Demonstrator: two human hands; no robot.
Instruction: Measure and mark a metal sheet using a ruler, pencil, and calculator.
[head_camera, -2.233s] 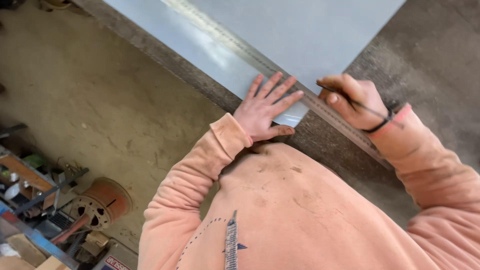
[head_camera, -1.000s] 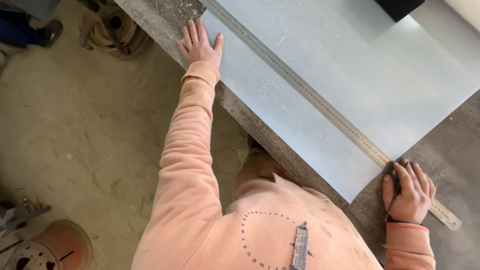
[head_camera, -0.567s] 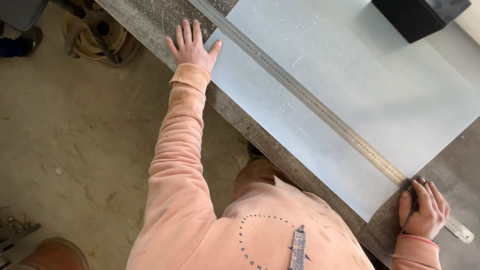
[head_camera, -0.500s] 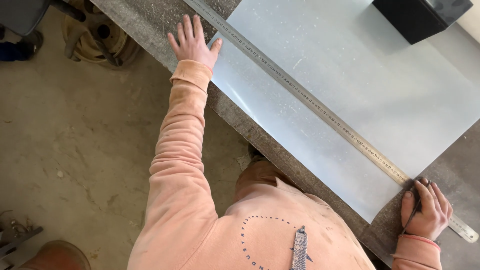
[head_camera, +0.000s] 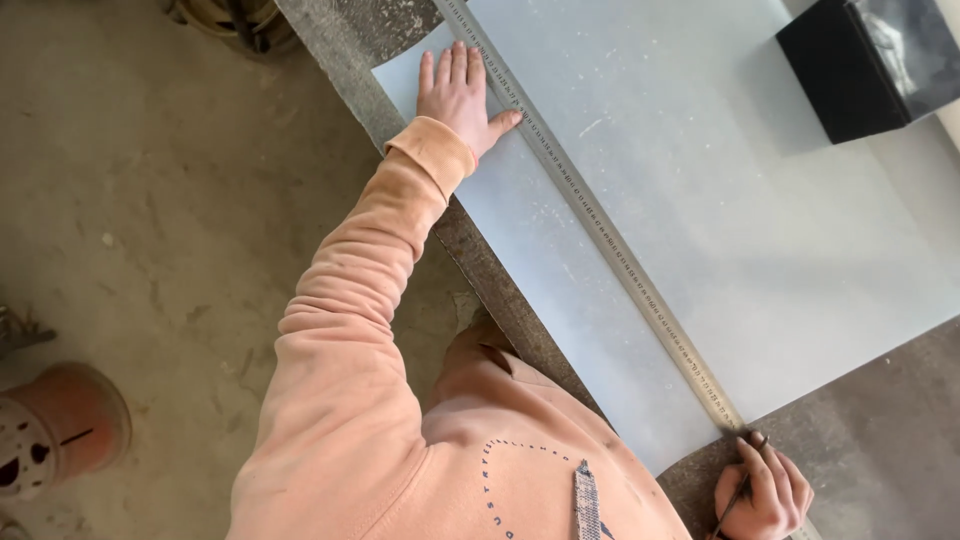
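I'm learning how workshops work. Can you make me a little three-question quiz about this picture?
1. True or false: the left hand lies flat on the metal sheet, beside the long ruler.
2. What does the right hand hold? A) hammer B) thin pencil-like marker C) scissors
3. What dark thing sits at the sheet's far corner?

Key: 1 true; 2 B; 3 a black box.

Light: bright, even daylight | Shadows: soft | Glare: none | Focus: sharp, slight edge distortion
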